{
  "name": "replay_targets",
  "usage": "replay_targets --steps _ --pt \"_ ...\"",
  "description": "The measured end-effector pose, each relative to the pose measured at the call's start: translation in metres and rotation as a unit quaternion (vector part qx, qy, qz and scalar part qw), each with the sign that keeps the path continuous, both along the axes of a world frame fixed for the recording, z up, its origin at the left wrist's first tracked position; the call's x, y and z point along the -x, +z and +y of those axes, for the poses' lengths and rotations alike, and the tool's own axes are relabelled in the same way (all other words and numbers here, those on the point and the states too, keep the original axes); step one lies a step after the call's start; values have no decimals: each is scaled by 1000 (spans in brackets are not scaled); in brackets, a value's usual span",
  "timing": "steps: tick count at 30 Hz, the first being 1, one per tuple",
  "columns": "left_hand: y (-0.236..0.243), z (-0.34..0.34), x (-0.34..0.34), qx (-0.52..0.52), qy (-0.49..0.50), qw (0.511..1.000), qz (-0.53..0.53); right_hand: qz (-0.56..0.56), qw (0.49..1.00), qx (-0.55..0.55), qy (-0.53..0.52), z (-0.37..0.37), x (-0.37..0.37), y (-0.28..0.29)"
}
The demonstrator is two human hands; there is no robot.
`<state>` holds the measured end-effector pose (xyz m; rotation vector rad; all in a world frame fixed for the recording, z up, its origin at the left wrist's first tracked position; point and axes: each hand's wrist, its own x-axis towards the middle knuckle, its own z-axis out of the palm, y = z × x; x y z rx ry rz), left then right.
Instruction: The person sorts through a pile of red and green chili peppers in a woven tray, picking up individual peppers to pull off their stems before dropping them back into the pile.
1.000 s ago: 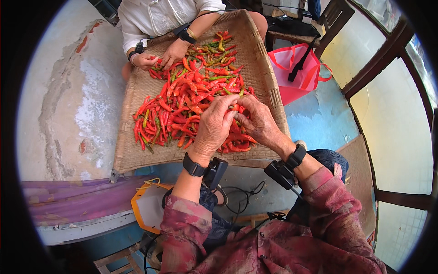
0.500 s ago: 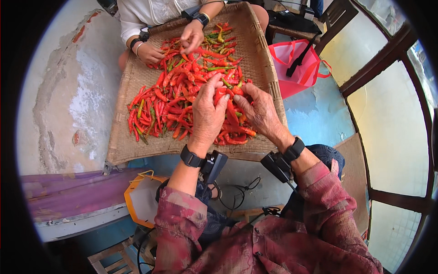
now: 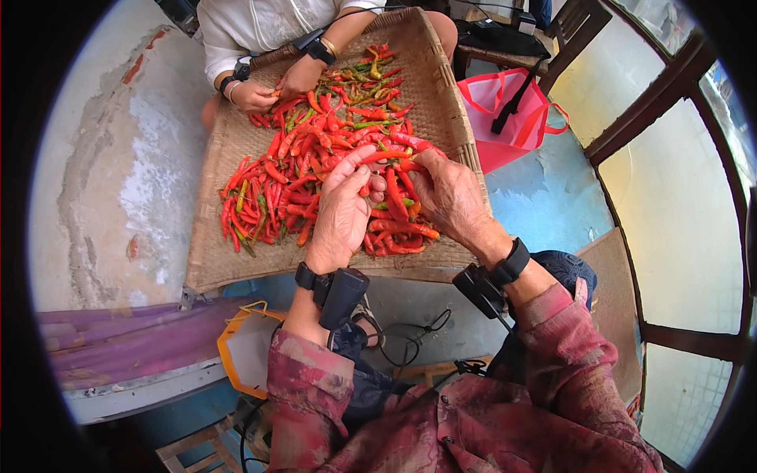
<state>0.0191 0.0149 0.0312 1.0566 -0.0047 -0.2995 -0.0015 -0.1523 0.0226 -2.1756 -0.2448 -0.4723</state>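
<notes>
Red chilies (image 3: 315, 140) lie heaped, one in the left grip (image 3: 341, 211) (the right grip (image 3: 456, 199), I cannot tell).

Bright, diffuse daylight; window panes (image 3: 682, 244) at right glow pale. Pale plaster (image 3: 158, 181) at left evenly lit. Red peppers (image 3: 300, 169) crisp mid-picture, small glints on skins. Floor (image 3: 441, 299) below tray (image 3: 252, 272) duller, softly shaded. Fisheye bows window frame (image 3: 694, 340); black vignette swallows corners. Lower left perhaps too dark to read.

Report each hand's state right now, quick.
Left hand: partly closed, holding a red chili.
Right hand: curled above the chili pile; whether it grips a chili cannot be told.
</notes>
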Motion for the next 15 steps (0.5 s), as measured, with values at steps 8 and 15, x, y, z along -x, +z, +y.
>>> replay_targets --steps 8,15 --pt "-22 -2 -5 -269 53 957 -91 225 933 -278 46 -6 1 10" --pt "-25 -7 0 -449 38 876 -171 182 905 -384 -14 -16 1 2"
